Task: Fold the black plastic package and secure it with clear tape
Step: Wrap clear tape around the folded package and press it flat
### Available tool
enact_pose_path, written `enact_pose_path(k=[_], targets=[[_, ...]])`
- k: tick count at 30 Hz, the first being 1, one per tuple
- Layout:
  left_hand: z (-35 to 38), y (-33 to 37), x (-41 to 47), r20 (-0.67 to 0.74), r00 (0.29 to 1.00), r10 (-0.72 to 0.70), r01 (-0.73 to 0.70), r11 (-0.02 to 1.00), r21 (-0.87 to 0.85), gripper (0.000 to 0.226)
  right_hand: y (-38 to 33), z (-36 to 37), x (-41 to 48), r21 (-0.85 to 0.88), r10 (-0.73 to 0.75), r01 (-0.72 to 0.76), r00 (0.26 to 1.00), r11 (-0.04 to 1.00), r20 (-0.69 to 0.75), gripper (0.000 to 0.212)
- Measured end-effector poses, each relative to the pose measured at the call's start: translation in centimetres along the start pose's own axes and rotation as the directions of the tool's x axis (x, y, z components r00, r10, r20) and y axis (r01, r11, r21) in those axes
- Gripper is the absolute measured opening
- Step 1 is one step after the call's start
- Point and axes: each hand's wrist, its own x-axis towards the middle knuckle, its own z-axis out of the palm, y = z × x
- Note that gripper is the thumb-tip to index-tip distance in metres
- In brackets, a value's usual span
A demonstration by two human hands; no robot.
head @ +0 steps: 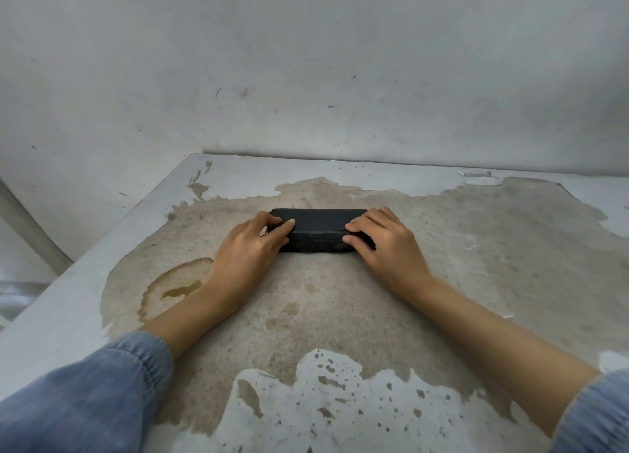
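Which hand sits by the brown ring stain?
The left hand; the stain lies beside its wrist. The right hand holds the package's other end.

Across the upper half of the frame we see a pale grey wall (pixel 306 61) flecked with dark marks, meeting the far edge of a white table (pixel 238 170) whose coating has worn through the middle to rough beige, with a brown ring stain (pixel 177 282) at centre left.
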Motion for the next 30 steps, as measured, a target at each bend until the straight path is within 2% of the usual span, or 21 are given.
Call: enact_pose_path(k=[3, 7, 11, 13, 16, 20, 24, 30], targets=[[-0.2, 0.1, -0.1, 0.007, 1.000, -0.015, 0.015, 1.000, -0.014, 0.029, -0.1, -0.2, -0.1, -0.017, 0.041, -0.041, 0.999, 0.999, 0.000, 0.015], [-0.3, 0.7, 0.0, -0.014, 0.974, -0.224, 0.216, 0.951, -0.220, 0.023, -0.9, -0.5, 0.0, 0.068, 0.224, -0.225, 0.974, 0.972, 0.023, 0.019], [0.0, 0.8, 0.4, -0.003, 0.918, -0.397, 0.368, 0.853, -0.369, 0.022, -1.6, -0.5, 0.3, 0.298, 0.501, -0.502, 0.861, 0.812, 0.083, 0.019], [0.1, 0.7, 0.4, 0.012, 0.905, -0.425, 0.393, 0.825, -0.405, 0.022, -1.8, -0.6, 0.4, 0.321, 0.563, -0.563, 0.820, 0.762, 0.101, 0.020], [0.1, 0.7, 0.4, 0.034, 0.896, -0.444, 0.415, 0.804, -0.425, 0.021, -2.1, -0.6, 0.2, 0.322, 0.596, -0.598, 0.794, 0.734, 0.117, 0.031], [0.2, 0.9, 0.4, 0.122, 0.848, -0.516, 0.502, 0.706, -0.499, 0.020, -2.6, -0.3, 0.0, 0.275, 0.620, -0.631, 0.772, 0.725, 0.137, 0.049], [0.0, 1.2, 0.4, 0.194, 0.799, -0.569, 0.562, 0.591, -0.579, 0.024, -2.6, -0.5, -0.1, 0.259, 0.609, -0.625, 0.779, 0.736, 0.148, 0.049], [-0.7, 0.5, 0.6, 0.251, 0.802, -0.542, 0.569, 0.564, -0.599, 0.020, -2.1, -1.1, 0.2, 0.252, 0.536, -0.558, 0.830, 0.791, 0.154, 0.038]])
